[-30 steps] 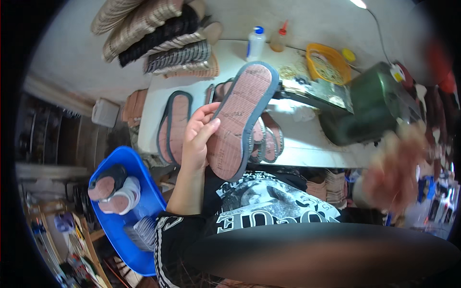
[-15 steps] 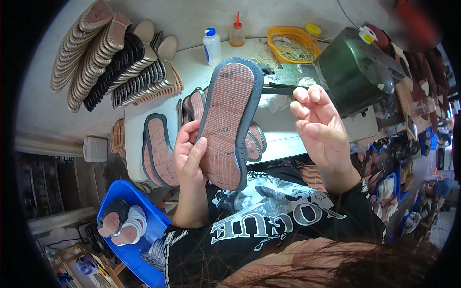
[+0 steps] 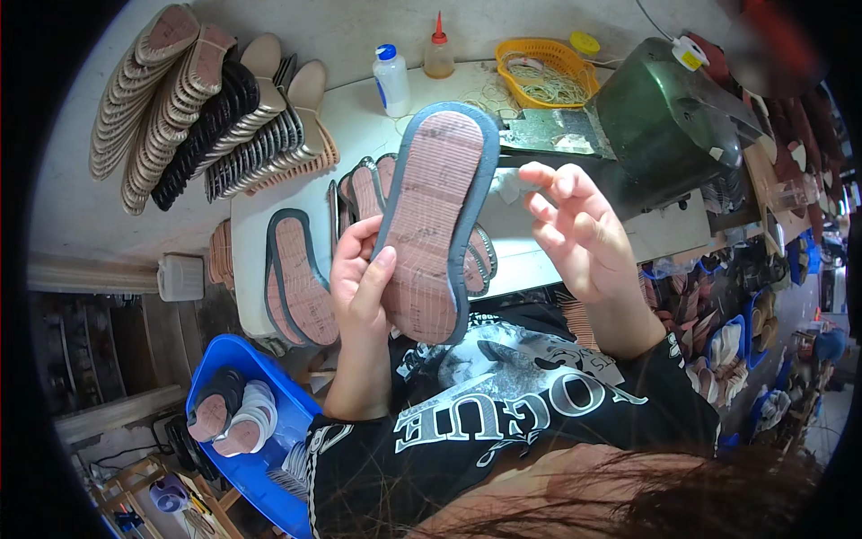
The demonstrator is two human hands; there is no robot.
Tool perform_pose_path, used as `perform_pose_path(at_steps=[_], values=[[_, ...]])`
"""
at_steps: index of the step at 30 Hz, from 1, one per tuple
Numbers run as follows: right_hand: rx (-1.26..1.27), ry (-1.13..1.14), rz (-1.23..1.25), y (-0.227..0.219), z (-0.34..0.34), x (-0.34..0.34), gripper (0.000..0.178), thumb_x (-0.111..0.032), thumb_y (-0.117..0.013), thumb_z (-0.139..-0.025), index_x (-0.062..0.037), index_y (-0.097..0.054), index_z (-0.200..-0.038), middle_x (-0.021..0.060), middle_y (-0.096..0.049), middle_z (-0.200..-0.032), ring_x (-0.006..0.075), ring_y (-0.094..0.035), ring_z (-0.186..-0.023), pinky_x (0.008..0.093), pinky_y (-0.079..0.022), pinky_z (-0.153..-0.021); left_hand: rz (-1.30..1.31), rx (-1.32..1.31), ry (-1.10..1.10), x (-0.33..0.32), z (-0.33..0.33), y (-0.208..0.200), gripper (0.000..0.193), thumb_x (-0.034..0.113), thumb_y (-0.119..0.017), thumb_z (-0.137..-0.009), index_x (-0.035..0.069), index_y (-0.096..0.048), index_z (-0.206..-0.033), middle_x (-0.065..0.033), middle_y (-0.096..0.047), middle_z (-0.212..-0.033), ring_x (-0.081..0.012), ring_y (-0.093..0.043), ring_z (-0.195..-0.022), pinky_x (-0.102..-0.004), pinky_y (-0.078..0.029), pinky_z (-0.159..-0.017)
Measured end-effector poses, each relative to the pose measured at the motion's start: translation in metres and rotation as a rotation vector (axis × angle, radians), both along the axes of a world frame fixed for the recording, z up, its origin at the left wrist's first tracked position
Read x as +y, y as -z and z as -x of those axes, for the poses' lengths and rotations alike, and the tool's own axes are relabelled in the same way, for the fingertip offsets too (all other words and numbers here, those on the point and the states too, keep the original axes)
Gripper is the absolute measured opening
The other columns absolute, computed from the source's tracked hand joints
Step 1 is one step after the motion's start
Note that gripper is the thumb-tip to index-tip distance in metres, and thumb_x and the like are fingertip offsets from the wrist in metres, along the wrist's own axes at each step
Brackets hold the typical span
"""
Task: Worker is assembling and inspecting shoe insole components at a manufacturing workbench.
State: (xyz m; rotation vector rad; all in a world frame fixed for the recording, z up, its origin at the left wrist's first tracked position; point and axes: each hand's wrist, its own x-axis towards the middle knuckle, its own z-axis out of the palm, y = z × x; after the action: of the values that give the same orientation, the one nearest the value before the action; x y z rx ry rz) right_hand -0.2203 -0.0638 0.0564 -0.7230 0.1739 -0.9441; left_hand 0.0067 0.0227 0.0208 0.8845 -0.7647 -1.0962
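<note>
My left hand [image 3: 357, 286] grips a shoe insole [image 3: 433, 207] near its lower left edge, thumb on top. The insole has a pinkish-brown striped face and a dark grey band around its rim, and it is tilted up in front of my chest. To its right, my right hand [image 3: 584, 234] is raised in the air, apart from the insole. Its fingers are half bent and spread, with nothing visible in them. Two similar dark-edged insoles [image 3: 298, 278] overlap at the left of the white table. Several smaller insoles [image 3: 364, 189] stand partly hidden behind the held one.
Bundled insole stacks [image 3: 180, 99] lean at the back left. A white bottle [image 3: 391, 83], a red-tipped bottle [image 3: 438, 56] and a yellow basket [image 3: 549, 90] of bands line the table's [image 3: 359, 94] back. A dark green machine [image 3: 660, 126] stands right; a blue bin [image 3: 296, 422] sits lower left.
My right hand has shifted slightly left and down, its fingers turning toward the insole. The held insole has turned slightly, with its top a little further right.
</note>
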Motion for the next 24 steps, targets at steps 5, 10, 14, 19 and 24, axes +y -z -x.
perform_pose_path(at_steps=[5,10,14,19,24], values=[[0.376,-0.011,0.27,0.051,-0.023,0.005,0.082,-0.059,-0.063,-0.08,-0.0031,-0.039,-0.135,0.0091,-0.046,-0.133,0.0188,-0.044,-0.121,0.0372,-0.033,-0.102,0.001,0.088,-0.026,-0.015,0.011,0.012,0.035,0.007,-0.054,-0.089,-0.004,-0.046,-0.121,-0.011,-0.059,-0.11,-0.0131,-0.054,-0.103,-0.0271,-0.039,-0.093],[0.527,-0.195,0.201,0.062,-0.025,0.023,0.053,-0.018,-0.066,-0.087,0.0024,-0.045,-0.132,0.0099,-0.057,-0.121,0.0149,-0.053,-0.111,0.031,-0.042,-0.095,-0.042,0.032,0.008,-0.029,0.02,0.028,0.033,0.012,-0.057,-0.091,-0.001,-0.046,-0.119,-0.0078,-0.059,-0.108,-0.0106,-0.055,-0.099,-0.0264,-0.042,-0.091],[0.489,-0.259,0.201,0.066,-0.011,0.006,0.035,-0.011,-0.064,-0.088,0.0043,-0.058,-0.118,0.0073,-0.065,-0.105,0.0109,-0.059,-0.094,0.027,-0.048,-0.084,-0.124,0.06,0.176,-0.044,0.017,0.025,0.033,0.013,-0.061,-0.09,0.0,-0.049,-0.117,-0.0073,-0.06,-0.108,-0.0103,-0.057,-0.097,-0.025,-0.045,-0.087],[0.133,-0.37,-0.122,0.101,-0.025,-0.005,0.052,-0.04,-0.069,-0.083,0.0014,-0.06,-0.113,0.0092,-0.065,-0.101,0.0201,-0.063,-0.097,0.0336,-0.05,-0.086,-0.092,0.143,0.32,-0.044,0.029,0.026,0.035,0.012,-0.062,-0.089,0.0,-0.049,-0.119,-0.0064,-0.06,-0.108,-0.0093,-0.058,-0.095,-0.0234,-0.047,-0.084],[0.276,-0.243,0.114,0.107,-0.026,-0.02,0.051,-0.039,-0.073,-0.08,0.0035,-0.062,-0.106,0.0068,-0.065,-0.096,0.0147,-0.063,-0.087,0.0282,-0.053,-0.076,-0.017,0.074,0.385,-0.044,0.036,0.029,0.033,0.011,-0.063,-0.088,0.001,-0.05,-0.116,-0.0054,-0.061,-0.105,-0.0088,-0.058,-0.094,-0.0234,-0.047,-0.083]])
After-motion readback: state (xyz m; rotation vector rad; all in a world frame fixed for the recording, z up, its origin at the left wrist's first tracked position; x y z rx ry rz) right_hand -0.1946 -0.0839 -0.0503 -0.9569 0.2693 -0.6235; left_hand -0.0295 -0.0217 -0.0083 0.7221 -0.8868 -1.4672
